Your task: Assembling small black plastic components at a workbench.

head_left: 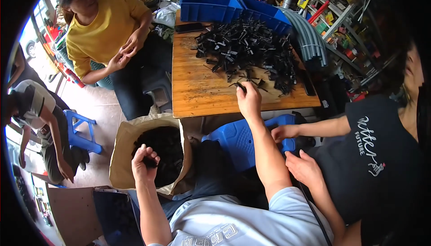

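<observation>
My left hand point(142, 167) is closed around a small black plastic part point(151, 161), over the mouth of a brown paper sack point(117, 158). Many similar dark parts point(162, 143) lie inside that sack. My right hand point(249, 102) reaches to the near edge of the wooden table point(191, 87), its fingers pinching another black plastic part point(242, 86). Just beyond it spreads a heap of thin-legged black plastic parts point(247, 44), with a few loose pieces at its near side. The exact shape of both held parts is partly hidden by my fingers.
Two blue bins point(208, 7) stand behind the heap, and a dark phone-like slab point(189, 27) lies at left. Grey tubes point(307, 37) curve past the table's right. A person in yellow point(105, 26) sits across; another in black point(377, 156) sits close at right, beside a blue plastic seat point(231, 143).
</observation>
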The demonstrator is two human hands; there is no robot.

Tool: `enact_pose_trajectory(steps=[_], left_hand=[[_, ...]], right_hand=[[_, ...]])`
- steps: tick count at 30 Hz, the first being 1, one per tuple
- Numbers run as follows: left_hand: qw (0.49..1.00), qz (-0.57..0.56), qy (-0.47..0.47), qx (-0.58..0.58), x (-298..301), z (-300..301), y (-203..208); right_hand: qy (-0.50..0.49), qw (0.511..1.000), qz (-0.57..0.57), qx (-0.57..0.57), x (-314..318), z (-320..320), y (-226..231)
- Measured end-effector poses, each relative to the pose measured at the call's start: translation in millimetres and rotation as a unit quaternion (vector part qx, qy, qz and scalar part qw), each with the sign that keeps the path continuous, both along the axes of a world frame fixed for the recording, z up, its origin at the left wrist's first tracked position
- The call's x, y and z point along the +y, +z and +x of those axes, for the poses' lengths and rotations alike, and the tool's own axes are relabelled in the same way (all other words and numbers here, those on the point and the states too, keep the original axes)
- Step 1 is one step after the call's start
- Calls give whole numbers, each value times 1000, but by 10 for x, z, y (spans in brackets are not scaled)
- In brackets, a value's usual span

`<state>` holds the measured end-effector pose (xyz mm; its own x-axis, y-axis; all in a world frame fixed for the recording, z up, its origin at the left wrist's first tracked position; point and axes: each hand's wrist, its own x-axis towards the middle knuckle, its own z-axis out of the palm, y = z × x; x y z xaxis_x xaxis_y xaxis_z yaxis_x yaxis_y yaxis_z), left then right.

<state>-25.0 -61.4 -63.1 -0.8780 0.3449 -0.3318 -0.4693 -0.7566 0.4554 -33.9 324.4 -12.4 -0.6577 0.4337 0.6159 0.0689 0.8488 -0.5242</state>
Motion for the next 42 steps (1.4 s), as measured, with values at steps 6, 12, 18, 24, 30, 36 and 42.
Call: enact_pose_trajectory(steps=[6, 12, 18, 24, 30, 36, 42], left_hand=[[933, -256, -100, 230, 450, 199, 473], [873, -379, -109, 288, 435, 328, 692], [816, -459, 14, 352, 469, 351, 644], [855, -420, 28, 304, 329, 314, 592], [887, -408, 3, 217, 253, 311, 583], [886, -404, 46, 223, 138, 285, 589], [900, -367, 71, 225, 140, 202, 616]], right_hand=[[407, 803, -404, -161, -880, 390, 199], [463, 765, -417, -162, -1440, 424, 251], [500, 779, -354, -134, -1647, 373, 146], [461, 834, -294, -74, -1367, 8, 753], [222, 973, 68, 9, -706, -1420, 1936], [246, 956, 99, -127, -640, -2177, 2385], [488, 864, -10, -127, -1345, -992, 1573]])
